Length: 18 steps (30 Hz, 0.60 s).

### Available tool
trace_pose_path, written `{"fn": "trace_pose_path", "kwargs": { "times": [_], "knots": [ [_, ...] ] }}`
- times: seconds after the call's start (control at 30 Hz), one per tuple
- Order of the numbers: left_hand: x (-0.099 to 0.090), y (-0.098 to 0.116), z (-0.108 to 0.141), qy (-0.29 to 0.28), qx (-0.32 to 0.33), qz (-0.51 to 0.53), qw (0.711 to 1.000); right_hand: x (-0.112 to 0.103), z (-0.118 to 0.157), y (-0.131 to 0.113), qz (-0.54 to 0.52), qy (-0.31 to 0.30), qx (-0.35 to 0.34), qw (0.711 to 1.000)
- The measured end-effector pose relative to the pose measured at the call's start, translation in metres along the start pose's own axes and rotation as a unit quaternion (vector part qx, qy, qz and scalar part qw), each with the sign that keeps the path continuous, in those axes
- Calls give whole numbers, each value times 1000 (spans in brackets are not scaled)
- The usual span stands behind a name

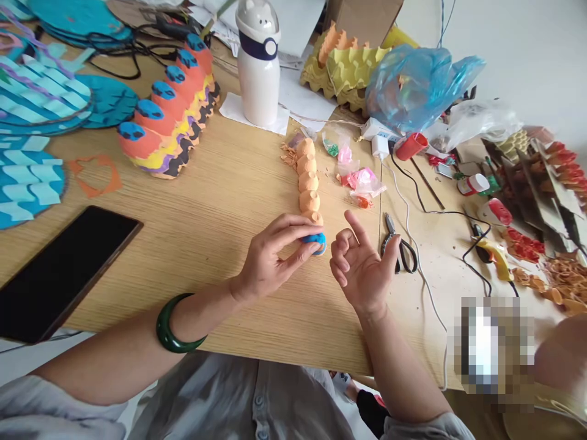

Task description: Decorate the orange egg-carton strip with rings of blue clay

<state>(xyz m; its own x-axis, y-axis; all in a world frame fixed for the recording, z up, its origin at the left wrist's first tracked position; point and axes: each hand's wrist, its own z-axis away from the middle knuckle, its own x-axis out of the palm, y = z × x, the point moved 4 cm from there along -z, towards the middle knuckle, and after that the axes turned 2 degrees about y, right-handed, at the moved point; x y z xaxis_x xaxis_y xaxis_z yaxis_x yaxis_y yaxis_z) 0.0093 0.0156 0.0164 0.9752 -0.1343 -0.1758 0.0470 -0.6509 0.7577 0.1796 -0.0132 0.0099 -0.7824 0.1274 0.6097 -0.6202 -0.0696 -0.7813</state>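
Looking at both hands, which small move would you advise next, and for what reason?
I would probably bring the right hand in to steady the orange row. The left hand has its thumb and fingers on the blue piece at the row's near end, while the right hand is close by, seemingly holding nothing.
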Motion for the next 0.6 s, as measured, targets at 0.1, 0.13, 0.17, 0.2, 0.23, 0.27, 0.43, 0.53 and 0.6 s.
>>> {"fn": "trace_pose_path", "kwargs": {
  "times": [0.1, 0.13, 0.17, 0.2, 0.23, 0.27, 0.43, 0.53, 0.6],
  "knots": [
    [0, -1, 1, -2, -18, 20, 1000, 1, 0, 0, -26, 3, 23, 999],
    [0, 0, 1, -1, -18, 22, 1000, 1, 0, 0, -31, 1, 31, 999],
    [0, 1, 2, 1, -19, 26, 999, 1, -1, 1, -35, -5, 40, 999],
    [0, 2, 2, 2, -24, 34, 999, 1, -1, 1, -40, -17, 52, 998],
    [0, 2, 2, 1, -34, 49, 998, 0, -1, 2, -43, -32, 65, 996],
    [1, 2, 3, -1, -51, 72, 996, 0, -1, 4, -45, -50, 79, 995],
    [8, -2, 4, -24, -204, 254, 945, -5, 2, 10, 13, -101, 98, 990],
    [13, -5, 5, -37, -273, 290, 917, -4, 5, 12, 82, -101, 82, 988],
    [13, -6, 4, -44, -279, 278, 918, -4, 6, 14, 132, -83, 81, 984]
  ]
}}
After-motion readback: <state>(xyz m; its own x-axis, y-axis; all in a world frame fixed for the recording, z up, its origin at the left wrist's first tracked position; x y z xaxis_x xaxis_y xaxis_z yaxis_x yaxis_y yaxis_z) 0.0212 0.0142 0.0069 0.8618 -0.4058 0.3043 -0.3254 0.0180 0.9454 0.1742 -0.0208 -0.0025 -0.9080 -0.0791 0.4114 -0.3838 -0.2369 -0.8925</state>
